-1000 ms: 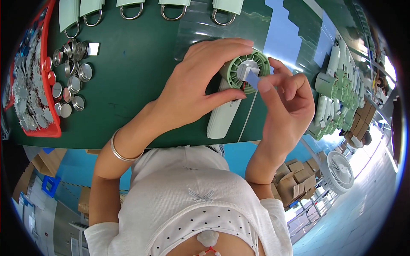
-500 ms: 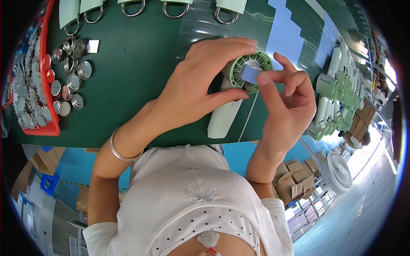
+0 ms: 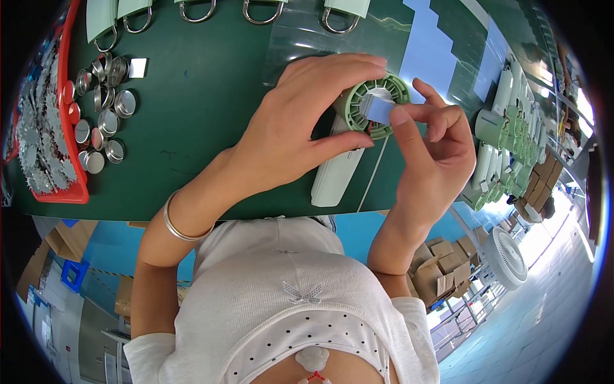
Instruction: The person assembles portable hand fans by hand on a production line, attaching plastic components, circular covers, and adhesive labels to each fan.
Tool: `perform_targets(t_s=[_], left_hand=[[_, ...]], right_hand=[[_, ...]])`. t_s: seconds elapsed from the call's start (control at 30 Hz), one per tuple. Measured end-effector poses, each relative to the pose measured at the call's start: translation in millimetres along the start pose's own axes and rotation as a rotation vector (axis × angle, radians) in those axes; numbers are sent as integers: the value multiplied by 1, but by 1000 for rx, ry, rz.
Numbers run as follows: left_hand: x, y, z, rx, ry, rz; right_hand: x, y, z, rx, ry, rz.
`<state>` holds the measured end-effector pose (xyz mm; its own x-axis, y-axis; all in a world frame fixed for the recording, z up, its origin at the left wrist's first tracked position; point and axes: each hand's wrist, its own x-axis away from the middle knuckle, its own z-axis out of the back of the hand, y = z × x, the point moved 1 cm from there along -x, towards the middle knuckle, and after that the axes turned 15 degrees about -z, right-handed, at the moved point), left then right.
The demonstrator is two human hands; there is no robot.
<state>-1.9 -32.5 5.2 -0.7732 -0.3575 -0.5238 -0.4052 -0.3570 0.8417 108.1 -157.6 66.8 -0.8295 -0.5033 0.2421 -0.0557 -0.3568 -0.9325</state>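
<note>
Green table (image 3: 211,185) spreads beneath the round housing (image 3: 353,111), gripped across its sides by the left fingers (image 3: 348,140). Right fingers (image 3: 400,119) pinch one edge of the blue pad (image 3: 379,111), which lies just left of them, over the housing's open face

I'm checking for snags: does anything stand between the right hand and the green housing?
Only the blue piece the right hand pinches, over the silver centre of the green housing. The left hand holds the housing from the left, out of the way.

Green tabletop (image 3: 204,115), pale glossy tiled floor (image 3: 499,339), bright glare (image 3: 558,214) at right.
</note>
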Motion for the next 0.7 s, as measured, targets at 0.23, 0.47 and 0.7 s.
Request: perform_targets(t_s=[0.23,0.47,0.7], left_hand=[[0,-1,1,1,-6,8],[1,0,1,-4,-7,-11],[1,-1,-1,-13,-11,-9]], right_hand=[[0,1,-1,-4,3,3],[6,2,-5,71,57,63],[15,5,-12,434,192,340]])
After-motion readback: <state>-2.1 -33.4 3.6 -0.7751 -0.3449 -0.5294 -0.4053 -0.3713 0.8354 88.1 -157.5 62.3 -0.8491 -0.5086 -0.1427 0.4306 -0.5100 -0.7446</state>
